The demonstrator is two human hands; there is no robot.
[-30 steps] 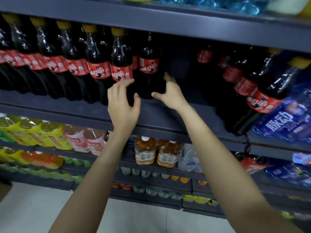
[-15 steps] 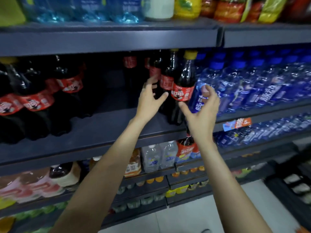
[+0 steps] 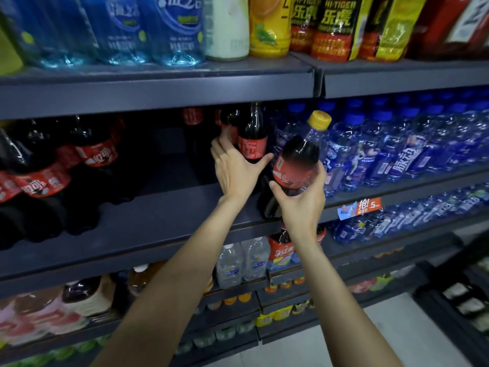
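Step in hand, by judgement: taking two cola bottles from the right end of the middle shelf (image 3: 158, 207), probably to regroup them with the cola row (image 3: 34, 181) further left. The right hand (image 3: 301, 205) wraps its fingers and thumb round the lower body of the yellow-capped cola bottle (image 3: 299, 160), which leans with its cap to the right at the shelf's front edge, just beside the blue bottles (image 3: 397, 154). Whether its base is clear of the shelf cannot be told. The left hand (image 3: 235, 170) curls round the second cola bottle (image 3: 252, 144), which stands upright deeper on the shelf, with the thumb stretched across its front below the red label. The next move calls for a firm grip on both bottles, then a lift and a draw outward. Keep the caps below the shelf above and avoid knocking the neighbouring blue bottles.
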